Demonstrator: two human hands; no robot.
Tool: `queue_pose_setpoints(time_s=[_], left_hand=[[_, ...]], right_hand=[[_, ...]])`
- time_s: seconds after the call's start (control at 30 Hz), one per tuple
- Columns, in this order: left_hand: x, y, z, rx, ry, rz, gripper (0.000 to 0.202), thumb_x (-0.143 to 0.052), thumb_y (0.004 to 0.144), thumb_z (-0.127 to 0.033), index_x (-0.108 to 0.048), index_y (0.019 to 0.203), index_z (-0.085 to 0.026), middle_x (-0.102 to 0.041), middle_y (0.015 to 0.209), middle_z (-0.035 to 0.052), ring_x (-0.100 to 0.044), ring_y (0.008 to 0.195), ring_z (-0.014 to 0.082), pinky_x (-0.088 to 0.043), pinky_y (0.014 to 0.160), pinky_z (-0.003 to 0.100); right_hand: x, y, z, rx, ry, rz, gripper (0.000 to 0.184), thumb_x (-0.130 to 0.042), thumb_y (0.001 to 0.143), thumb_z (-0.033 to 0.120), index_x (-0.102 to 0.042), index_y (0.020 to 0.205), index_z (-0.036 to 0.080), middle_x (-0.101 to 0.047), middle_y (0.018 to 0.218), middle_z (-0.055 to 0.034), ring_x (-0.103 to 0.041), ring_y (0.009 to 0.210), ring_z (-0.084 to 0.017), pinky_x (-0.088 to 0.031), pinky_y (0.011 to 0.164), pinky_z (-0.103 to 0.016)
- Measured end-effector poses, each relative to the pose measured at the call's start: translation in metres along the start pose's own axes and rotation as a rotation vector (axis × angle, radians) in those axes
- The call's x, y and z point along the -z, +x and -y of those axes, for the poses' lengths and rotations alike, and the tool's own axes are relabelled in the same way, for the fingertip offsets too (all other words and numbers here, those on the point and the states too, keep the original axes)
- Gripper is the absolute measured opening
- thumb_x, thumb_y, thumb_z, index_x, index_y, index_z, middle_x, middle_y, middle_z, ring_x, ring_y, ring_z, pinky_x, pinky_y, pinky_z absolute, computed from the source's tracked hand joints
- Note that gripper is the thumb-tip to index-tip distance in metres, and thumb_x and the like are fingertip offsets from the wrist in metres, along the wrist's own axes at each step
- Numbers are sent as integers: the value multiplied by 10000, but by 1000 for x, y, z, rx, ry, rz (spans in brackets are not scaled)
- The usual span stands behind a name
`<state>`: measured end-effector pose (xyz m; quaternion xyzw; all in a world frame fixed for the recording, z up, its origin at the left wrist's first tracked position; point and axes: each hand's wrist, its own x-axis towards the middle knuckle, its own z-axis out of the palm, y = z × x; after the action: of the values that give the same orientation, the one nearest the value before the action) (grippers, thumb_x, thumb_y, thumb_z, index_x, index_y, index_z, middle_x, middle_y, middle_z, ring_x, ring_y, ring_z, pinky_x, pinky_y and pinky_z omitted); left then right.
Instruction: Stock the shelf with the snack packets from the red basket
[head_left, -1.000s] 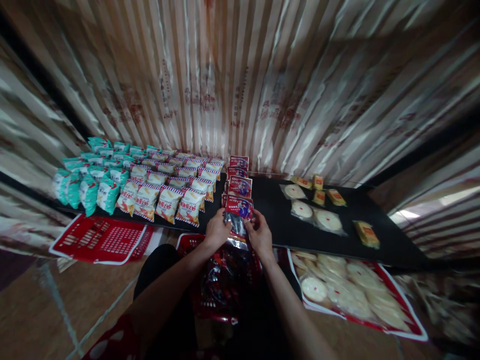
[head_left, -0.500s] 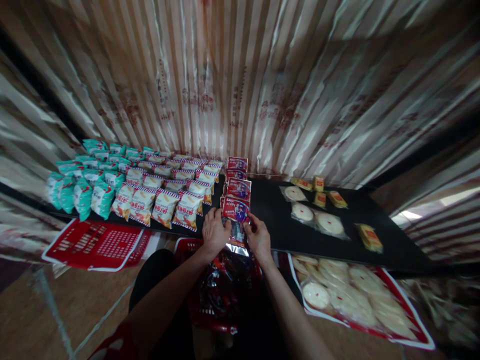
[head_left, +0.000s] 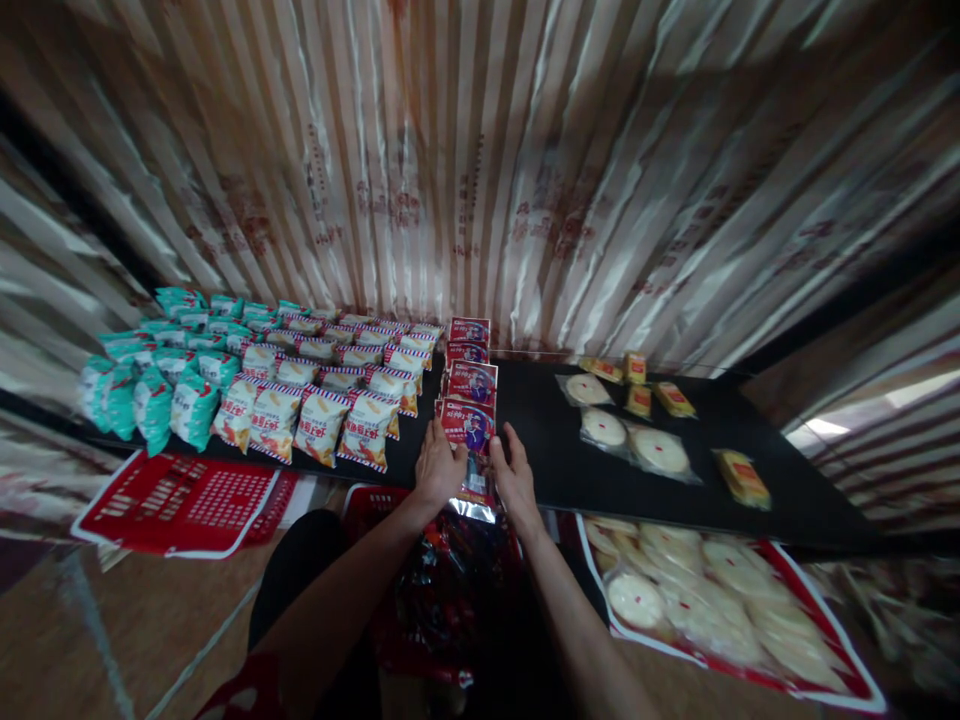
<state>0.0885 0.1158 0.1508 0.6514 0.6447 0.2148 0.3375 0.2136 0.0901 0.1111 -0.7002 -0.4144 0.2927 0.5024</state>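
Note:
A red snack packet (head_left: 469, 425) with a blue figure on its front lies nearest me in a column on the black tabletop. My left hand (head_left: 441, 465) rests along its left edge with fingers stretched forward and thumb toward the packet. On the other side, my right hand (head_left: 514, 478) has its fingers straight and apart, close to the packet's right edge. Neither hand is closed around it. Behind it, similar red packets (head_left: 469, 382) overlap in a line toward the wall. Below my wrists, a red basket (head_left: 365, 497) holds dark, shiny packets.
White snack bags (head_left: 365, 430) and teal bags (head_left: 193, 408) stand in rows at left. Round pale wrapped cakes (head_left: 660, 450) and yellow packets (head_left: 742, 478) lie right. Beneath the table are a red basket (head_left: 176, 500) and another with pale cakes (head_left: 851, 655). Corrugated sheeting (head_left: 480, 150) rises behind.
My right hand's fingers have straightened and moved slightly off the packet's edge. My left fingers have extended beside it. The view has shifted a little; the packet stays in the column.

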Motion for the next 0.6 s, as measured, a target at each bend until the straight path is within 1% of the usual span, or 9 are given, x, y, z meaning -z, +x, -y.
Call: queue_pose_setpoints(time_s=[0.07,0.13,0.2,0.3,0.37,0.47,0.53,0.6], left_hand=[[0,1,-2,14,-4,10,599,-441,866,-266,-293,1392,-20,-296,1475,215,-277,1376,243,-242,1112,300],[0,1,-3,24,-9,23,599,-441,867,-264,-290,1400,-36,-292,1482,197,-282,1374,233,-241,1113,289],[0,2,-3,18,-14,25,595,-444,867,-266,-295,1402,-53,-303,1482,180,-288,1372,228,-244,1113,290],[2,2,-3,1,-25,18,600,-462,859,-258,-299,1402,-60,-330,1470,177,-310,1362,234,-266,1106,309],[4,2,-3,10,-47,29,625,-472,854,-256,-270,1413,-63,-349,1460,177,-343,1345,238,-294,1091,320],[6,3,-1,56,-89,61,675,-484,850,-272,-207,1437,-85,-366,1454,164,-379,1325,231,-311,1080,325],[5,4,0,70,-104,53,687,-501,842,-276,-212,1434,-84,-329,1473,165,-335,1350,228,-280,1098,321],[4,6,2,60,-130,35,666,-511,837,-276,-254,1419,-78,-292,1490,167,-283,1374,230,-248,1113,317]], right_hand=[[-1,4,0,-83,62,50,729,-460,784,626,-397,1388,224,-455,1407,-68,-443,1266,-247,-352,1053,-397],[-2,7,2,-125,96,98,750,-465,783,636,-361,1412,240,-496,1375,-55,-478,1240,-250,-380,1035,-398],[-3,9,2,-121,106,120,744,-469,789,633,-358,1413,243,-504,1370,-53,-478,1243,-250,-366,1047,-410],[-4,10,2,-80,94,125,727,-468,797,627,-379,1402,233,-460,1407,-61,-424,1290,-245,-299,1090,-420],[-4,11,2,-66,95,143,726,-483,792,623,-377,1402,244,-479,1392,-60,-439,1279,-245,-308,1084,-426],[-4,12,2,-80,97,151,741,-512,780,614,-361,1410,254,-534,1342,-62,-495,1230,-254,-349,1056,-436],[-5,13,2,-93,86,135,766,-512,779,613,-334,1424,241,-509,1365,-70,-485,1240,-258,-346,1057,-435],[-7,14,1,-88,81,121,776,-511,778,615,-320,1430,239,-461,1405,-65,-447,1273,-255,-323,1074,-432]])
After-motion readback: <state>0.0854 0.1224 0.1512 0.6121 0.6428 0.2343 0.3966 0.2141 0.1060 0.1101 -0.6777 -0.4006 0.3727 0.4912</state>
